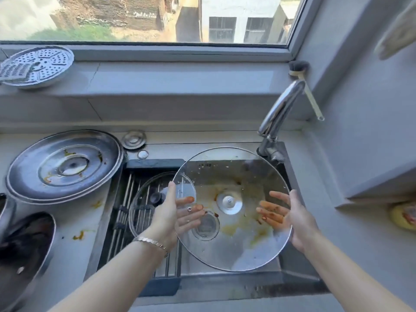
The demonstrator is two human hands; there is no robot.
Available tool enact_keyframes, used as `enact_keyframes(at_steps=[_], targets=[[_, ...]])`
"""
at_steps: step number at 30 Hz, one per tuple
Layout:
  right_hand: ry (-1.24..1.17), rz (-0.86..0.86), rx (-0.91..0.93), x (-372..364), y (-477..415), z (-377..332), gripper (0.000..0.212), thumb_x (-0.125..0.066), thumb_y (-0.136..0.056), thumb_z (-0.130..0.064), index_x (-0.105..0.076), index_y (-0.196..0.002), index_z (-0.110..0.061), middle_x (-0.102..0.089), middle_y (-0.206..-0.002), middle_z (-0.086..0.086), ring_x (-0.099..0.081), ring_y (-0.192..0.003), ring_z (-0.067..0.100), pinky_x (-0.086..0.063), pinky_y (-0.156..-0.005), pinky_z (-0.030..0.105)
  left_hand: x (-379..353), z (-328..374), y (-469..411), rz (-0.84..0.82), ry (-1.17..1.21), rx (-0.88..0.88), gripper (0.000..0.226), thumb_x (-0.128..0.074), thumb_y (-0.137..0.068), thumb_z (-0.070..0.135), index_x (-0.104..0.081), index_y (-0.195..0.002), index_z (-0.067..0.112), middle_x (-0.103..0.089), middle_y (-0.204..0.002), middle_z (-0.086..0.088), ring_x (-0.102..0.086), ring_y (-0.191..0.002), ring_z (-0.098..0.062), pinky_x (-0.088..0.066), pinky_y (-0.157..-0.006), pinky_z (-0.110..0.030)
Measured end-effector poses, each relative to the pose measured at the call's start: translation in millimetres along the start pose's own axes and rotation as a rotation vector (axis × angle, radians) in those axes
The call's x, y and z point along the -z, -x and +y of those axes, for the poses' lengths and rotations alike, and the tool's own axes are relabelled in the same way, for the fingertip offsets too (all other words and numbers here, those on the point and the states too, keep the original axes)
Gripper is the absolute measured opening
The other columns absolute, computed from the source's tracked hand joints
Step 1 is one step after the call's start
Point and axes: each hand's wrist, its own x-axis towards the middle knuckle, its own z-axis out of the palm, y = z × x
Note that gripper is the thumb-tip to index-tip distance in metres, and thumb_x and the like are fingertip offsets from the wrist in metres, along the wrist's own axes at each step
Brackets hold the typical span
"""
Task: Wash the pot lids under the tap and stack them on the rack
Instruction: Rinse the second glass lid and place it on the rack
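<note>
I hold a large glass lid (234, 251) tilted over the sink (299, 282), its stained underside facing me. My left hand (167, 218) grips its left rim, thumb on the near side and fingers behind the glass. My right hand (297, 218) holds the right rim the same way, fingers spread behind the glass. The tap (279, 113) stands at the back right, and I see no water coming from it. A smaller glass lid (144, 194) with a black knob lies on the rack (122, 224) over the sink's left part. A big steel lid (65, 165), smeared with sauce, lies on the counter at left.
A dark wok (24, 251) sits at the left front edge. Yellow smears (78, 235) mark the counter. A perforated steamer plate (37, 66) and a brush (300, 69) rest on the window sill. Two small steel caps (134, 139) lie behind the rack.
</note>
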Motion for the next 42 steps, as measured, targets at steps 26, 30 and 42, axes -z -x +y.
enact_keyframes(at_steps=[26,30,42], targets=[[0.897,0.208,0.1,-11,-129,-76,0.017,-0.044,-0.085,-0.033,-0.052,-0.084,-0.018,-0.056,-0.084,0.007,-0.054,-0.075,0.027,-0.041,-0.07,0.029,-66,-2,7,0.368,0.067,-0.3,0.06,-0.035,-0.093,0.055,-0.06,-0.086,0.001,-0.066,-0.074,-0.019,-0.065,-0.043,-0.016,-0.052,-0.043,-0.023],[0.84,0.226,0.111,-8,-130,-73,0.017,-0.043,-0.091,-0.028,-0.05,-0.104,-0.019,-0.05,-0.095,0.007,-0.05,-0.091,0.027,-0.034,-0.079,0.029,-66,-1,5,0.362,0.079,-0.297,0.059,-0.034,-0.094,0.054,-0.058,-0.085,0.001,-0.065,-0.072,-0.018,-0.064,-0.041,-0.015,-0.051,-0.041,-0.022],[0.885,0.236,0.101,-1,-136,-65,0.035,-0.039,-0.094,-0.026,-0.052,-0.115,-0.002,-0.053,-0.104,0.014,-0.049,-0.091,0.028,-0.035,-0.078,0.029,-71,2,-4,0.327,0.048,-0.261,0.058,-0.033,-0.094,0.055,-0.057,-0.081,0.004,-0.065,-0.071,-0.017,-0.065,-0.042,-0.016,-0.051,-0.042,-0.022]])
